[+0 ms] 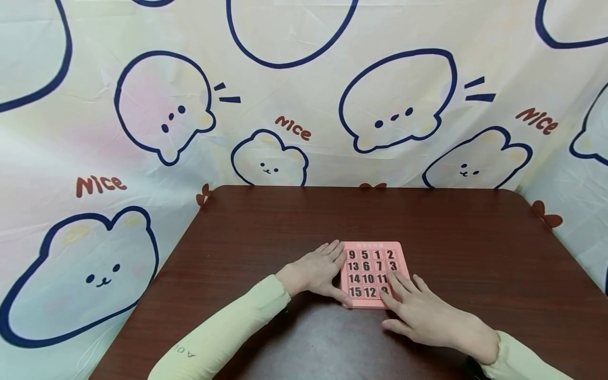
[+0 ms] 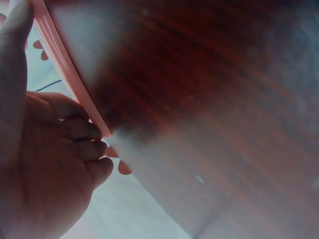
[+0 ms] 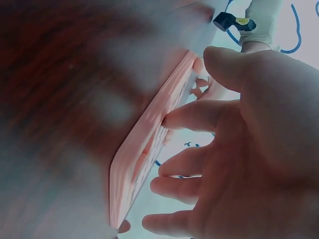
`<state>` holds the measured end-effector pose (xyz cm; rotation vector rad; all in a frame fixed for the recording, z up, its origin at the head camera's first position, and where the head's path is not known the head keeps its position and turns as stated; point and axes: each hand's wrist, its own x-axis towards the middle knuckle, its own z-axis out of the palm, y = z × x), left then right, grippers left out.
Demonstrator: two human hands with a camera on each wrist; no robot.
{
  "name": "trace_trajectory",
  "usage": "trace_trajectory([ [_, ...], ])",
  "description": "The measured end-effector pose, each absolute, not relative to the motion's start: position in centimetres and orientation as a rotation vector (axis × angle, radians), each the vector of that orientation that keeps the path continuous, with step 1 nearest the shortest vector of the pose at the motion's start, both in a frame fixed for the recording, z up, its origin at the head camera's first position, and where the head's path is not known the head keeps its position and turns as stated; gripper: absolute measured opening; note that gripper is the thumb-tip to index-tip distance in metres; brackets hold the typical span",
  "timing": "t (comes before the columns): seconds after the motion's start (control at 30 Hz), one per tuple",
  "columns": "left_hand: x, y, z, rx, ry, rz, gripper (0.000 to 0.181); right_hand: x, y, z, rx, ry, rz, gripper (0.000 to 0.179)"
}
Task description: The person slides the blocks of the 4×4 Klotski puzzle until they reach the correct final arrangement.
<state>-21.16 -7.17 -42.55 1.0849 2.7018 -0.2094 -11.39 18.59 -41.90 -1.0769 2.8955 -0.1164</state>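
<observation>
A pink number slide puzzle [image 1: 367,272] lies flat on the brown table, black numbers on its square tiles. The top row reads 9, 5, 1, 2. My left hand [image 1: 317,272] rests along its left side, with straight fingers at the upper corner and the thumb by the lower corner. In the left wrist view, fingertips [image 2: 92,149] meet the puzzle's edge [image 2: 67,67]. My right hand [image 1: 423,314] reaches over the lower right part, hiding some tiles. The index finger [image 3: 192,117] touches the puzzle face near the 8; the other fingers are spread above it.
The dark brown wooden table [image 1: 285,221] extends around the puzzle, with rounded far corners. Behind it hangs a pale cloth [image 1: 323,95] printed with blue-outlined bears and the word Nice. A black wrist device [image 3: 232,21] shows on the left sleeve.
</observation>
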Motion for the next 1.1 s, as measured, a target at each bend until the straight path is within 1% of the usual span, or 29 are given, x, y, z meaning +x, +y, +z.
trace_trajectory([
  [0.33, -21.1, -7.2, -42.4, 1.092, 2.710, -0.209, 0.124, -11.4, 19.7, -42.1, -1.046, 2.942, -0.103, 0.056],
  [0.73, -21.1, -7.2, -42.4, 1.093, 2.708, -0.205, 0.124, -11.3, 21.5, -41.8, -0.923, 2.905, -0.165, 0.056],
  [0.93, -21.1, -7.2, -42.5, 1.095, 2.708, -0.203, 0.123, -11.6, 21.1, -41.5, -0.957, 2.901, -0.175, 0.057],
  [1.1, -21.1, -7.1, -42.4, 1.090, 2.707, -0.202, 0.123, -11.9, 20.3, -41.2, -1.027, 2.908, -0.143, 0.053],
])
